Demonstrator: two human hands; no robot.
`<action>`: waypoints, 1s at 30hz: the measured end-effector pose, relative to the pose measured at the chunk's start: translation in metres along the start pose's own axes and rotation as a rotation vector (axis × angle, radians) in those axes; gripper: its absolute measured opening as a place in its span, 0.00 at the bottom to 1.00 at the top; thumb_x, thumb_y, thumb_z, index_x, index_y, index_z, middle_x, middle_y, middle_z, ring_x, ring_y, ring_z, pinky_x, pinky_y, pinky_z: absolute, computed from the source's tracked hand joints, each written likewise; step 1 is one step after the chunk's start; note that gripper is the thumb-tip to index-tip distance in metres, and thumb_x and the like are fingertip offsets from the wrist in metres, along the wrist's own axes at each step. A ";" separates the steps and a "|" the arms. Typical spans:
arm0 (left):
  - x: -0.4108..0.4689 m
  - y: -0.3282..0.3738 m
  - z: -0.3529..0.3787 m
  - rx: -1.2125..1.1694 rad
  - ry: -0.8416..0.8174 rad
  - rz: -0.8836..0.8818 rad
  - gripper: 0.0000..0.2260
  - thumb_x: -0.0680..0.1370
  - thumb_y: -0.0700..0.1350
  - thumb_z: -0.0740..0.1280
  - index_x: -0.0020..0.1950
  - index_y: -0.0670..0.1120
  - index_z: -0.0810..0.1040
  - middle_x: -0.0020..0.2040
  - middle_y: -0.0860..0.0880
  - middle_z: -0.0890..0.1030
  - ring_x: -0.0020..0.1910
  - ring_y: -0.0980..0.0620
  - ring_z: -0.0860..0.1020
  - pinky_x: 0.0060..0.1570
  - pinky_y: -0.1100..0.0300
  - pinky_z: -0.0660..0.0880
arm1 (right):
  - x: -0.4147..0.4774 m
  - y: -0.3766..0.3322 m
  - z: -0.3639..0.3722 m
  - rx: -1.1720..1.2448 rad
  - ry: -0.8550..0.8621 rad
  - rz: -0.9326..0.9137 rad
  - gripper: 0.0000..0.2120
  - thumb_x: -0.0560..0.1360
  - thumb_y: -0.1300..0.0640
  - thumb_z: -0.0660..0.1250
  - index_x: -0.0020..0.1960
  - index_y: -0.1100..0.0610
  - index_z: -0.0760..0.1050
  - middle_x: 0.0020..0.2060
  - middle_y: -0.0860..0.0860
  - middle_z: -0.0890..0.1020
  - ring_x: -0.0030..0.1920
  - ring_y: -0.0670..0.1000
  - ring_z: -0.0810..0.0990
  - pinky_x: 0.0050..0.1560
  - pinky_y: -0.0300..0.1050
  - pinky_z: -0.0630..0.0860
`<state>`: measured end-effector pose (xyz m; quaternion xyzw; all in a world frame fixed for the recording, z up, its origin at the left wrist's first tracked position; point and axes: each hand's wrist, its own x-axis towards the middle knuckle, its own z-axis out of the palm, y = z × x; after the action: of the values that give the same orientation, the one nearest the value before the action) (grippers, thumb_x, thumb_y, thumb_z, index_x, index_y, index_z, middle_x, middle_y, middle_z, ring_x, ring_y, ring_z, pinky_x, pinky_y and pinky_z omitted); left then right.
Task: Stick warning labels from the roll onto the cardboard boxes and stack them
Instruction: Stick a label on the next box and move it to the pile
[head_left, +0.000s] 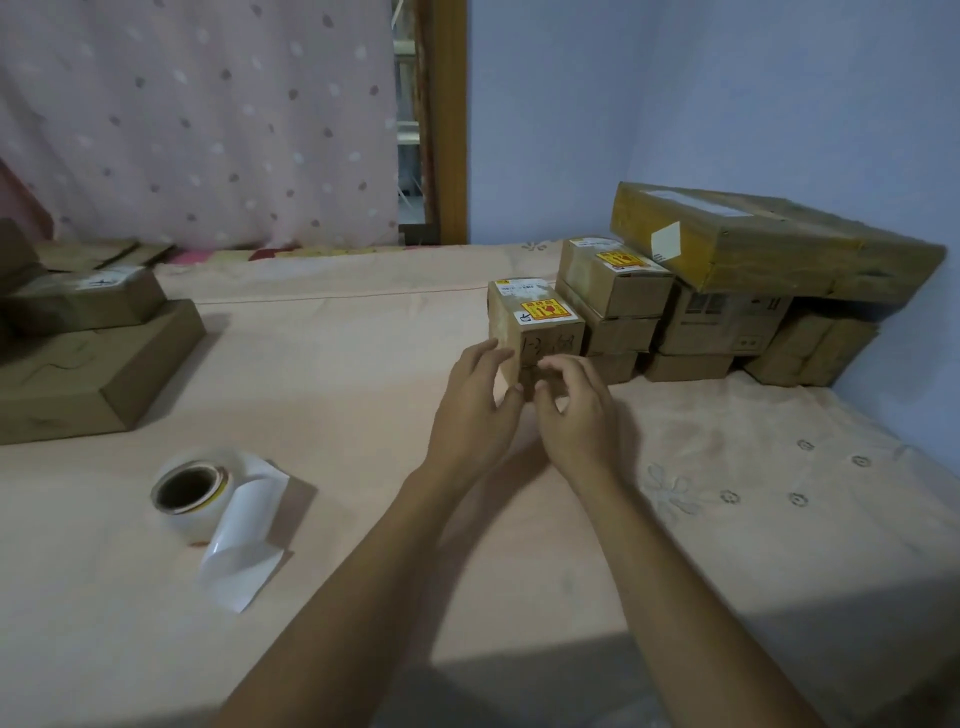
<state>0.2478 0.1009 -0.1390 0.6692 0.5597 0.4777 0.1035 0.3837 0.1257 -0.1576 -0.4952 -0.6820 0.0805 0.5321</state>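
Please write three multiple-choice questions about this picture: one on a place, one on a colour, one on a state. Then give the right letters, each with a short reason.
1. Where does the label roll lie?
A. On a shelf
B. On the peach cloth, left of the hands
C. In a hand

2. Which colours does the warning label on the small box have?
A. Blue and white
B. Green and black
C. Yellow and red

3. What holds the small box?
A. Both hands
B. One hand only
C. Nothing

Answers:
1 B: the roll rests on the cloth, apart from both arms.
2 C: its print is yellow with red.
3 A: the left hand and the right hand both grip it.
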 end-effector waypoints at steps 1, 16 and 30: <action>-0.001 0.001 -0.008 0.079 0.003 0.023 0.19 0.80 0.44 0.66 0.71 0.46 0.74 0.73 0.50 0.71 0.73 0.53 0.66 0.65 0.59 0.68 | 0.000 -0.004 0.001 0.002 -0.024 -0.030 0.12 0.77 0.57 0.65 0.59 0.54 0.80 0.59 0.46 0.81 0.58 0.49 0.80 0.54 0.47 0.78; -0.030 -0.048 -0.219 0.637 0.028 -0.096 0.20 0.82 0.50 0.64 0.73 0.46 0.73 0.74 0.49 0.71 0.75 0.49 0.64 0.66 0.49 0.71 | -0.002 -0.125 0.062 -0.094 -0.482 -0.181 0.19 0.83 0.47 0.62 0.72 0.51 0.74 0.74 0.44 0.72 0.73 0.48 0.69 0.71 0.46 0.67; -0.036 -0.132 -0.380 0.919 -0.032 -0.329 0.19 0.81 0.54 0.62 0.68 0.46 0.74 0.66 0.47 0.75 0.67 0.46 0.70 0.57 0.47 0.76 | 0.002 -0.265 0.188 0.013 -0.719 -0.208 0.20 0.82 0.46 0.63 0.72 0.51 0.73 0.71 0.46 0.75 0.69 0.51 0.73 0.65 0.48 0.71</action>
<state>-0.1223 -0.0333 -0.0486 0.5557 0.8092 0.1481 -0.1201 0.0757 0.0742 -0.0665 -0.3601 -0.8714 0.1989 0.2672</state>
